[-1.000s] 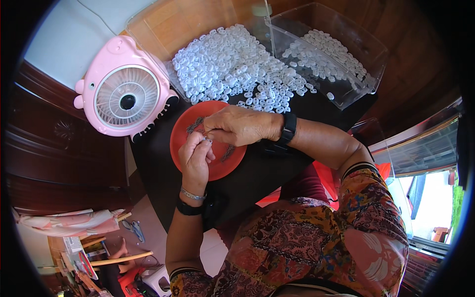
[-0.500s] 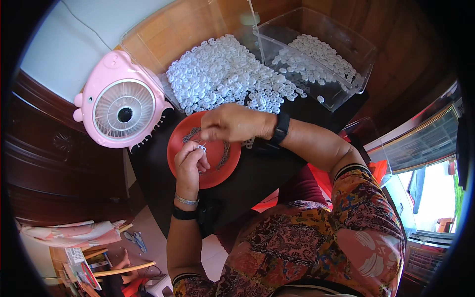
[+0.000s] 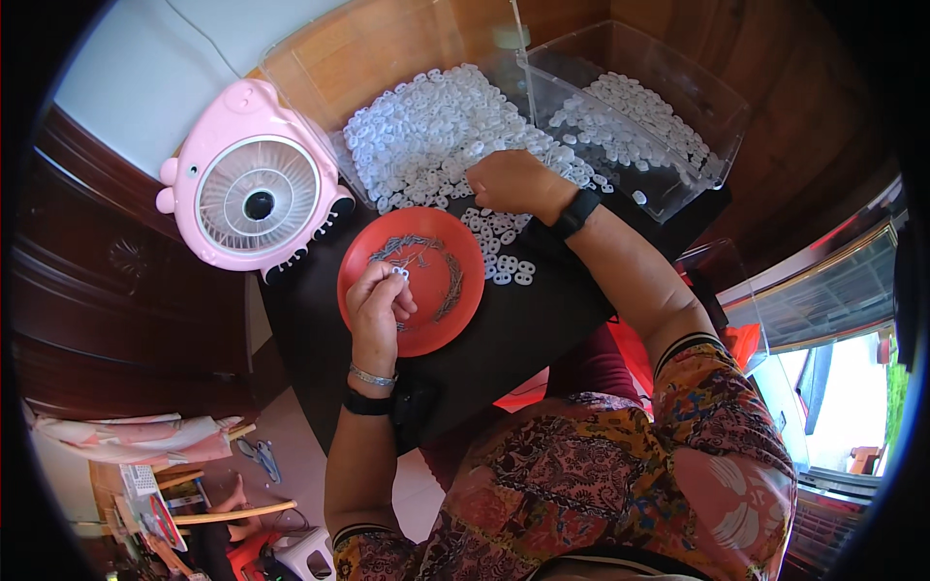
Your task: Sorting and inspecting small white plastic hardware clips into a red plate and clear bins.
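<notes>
My left hand (image 3: pixel 381 298) is closed over the near left part of a red plate (image 3: pixel 355 254). Between its thumb and fingertips is a small white plastic piece with holes (image 3: pixel 400 274). Thin grey metal pins (image 3: pixel 451 281) lie in a loose ring inside the plate. My right hand (image 3: pixel 520 184) is at the near edge of a heap of white two-holed pieces (image 3: pixel 426 126), its fingers curled under and mostly hidden. Whatever it may hold cannot be seen. Loose white pieces (image 3: pixel 506 266) lie on the dark table below that hand, right of the plate.
A pink pig-shaped fan (image 3: pixel 254 184) stands left of the plate. Behind the heap is a clear plastic bin wall; a clear bin (image 3: pixel 668 194) with more white pieces sits at the far right. The dark table (image 3: pixel 465 382) has a near edge close to my body.
My right hand has moved from over the plate, away and to the right, to the heap of white pieces. My left hand keeps its white piece over the plate. The view has shifted slightly.
</notes>
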{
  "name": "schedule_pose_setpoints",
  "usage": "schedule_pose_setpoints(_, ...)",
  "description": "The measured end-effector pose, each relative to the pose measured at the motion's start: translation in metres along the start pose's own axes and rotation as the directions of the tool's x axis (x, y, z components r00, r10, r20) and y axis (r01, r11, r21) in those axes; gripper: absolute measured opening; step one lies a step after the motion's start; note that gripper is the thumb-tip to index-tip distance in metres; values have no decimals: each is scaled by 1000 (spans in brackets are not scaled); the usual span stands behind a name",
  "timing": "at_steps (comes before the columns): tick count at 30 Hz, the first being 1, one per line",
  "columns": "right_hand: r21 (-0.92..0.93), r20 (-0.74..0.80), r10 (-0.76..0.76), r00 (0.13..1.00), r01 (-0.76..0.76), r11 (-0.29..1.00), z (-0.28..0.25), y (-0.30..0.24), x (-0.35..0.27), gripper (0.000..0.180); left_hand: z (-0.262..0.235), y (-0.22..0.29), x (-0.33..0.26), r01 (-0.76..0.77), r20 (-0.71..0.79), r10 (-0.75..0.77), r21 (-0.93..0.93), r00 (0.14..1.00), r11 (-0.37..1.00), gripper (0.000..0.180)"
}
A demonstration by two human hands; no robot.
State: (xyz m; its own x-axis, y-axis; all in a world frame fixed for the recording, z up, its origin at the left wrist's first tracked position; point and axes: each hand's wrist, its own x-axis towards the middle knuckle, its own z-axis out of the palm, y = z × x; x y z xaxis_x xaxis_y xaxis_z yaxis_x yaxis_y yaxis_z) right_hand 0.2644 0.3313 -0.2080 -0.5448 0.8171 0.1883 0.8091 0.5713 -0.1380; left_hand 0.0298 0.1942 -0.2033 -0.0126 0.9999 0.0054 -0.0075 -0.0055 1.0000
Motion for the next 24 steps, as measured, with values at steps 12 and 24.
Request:
schedule_pose_setpoints(12,271,47,-57,997,42,962,0,-11,0,19,2,-1,-3,-67,-54,67,-2,996,998,14)
schedule_pose_setpoints(24,999,-29,-149,988,23,-42,-5,-74,-9,19,7,2,-6,-41,128,62,-159,990,986,17)
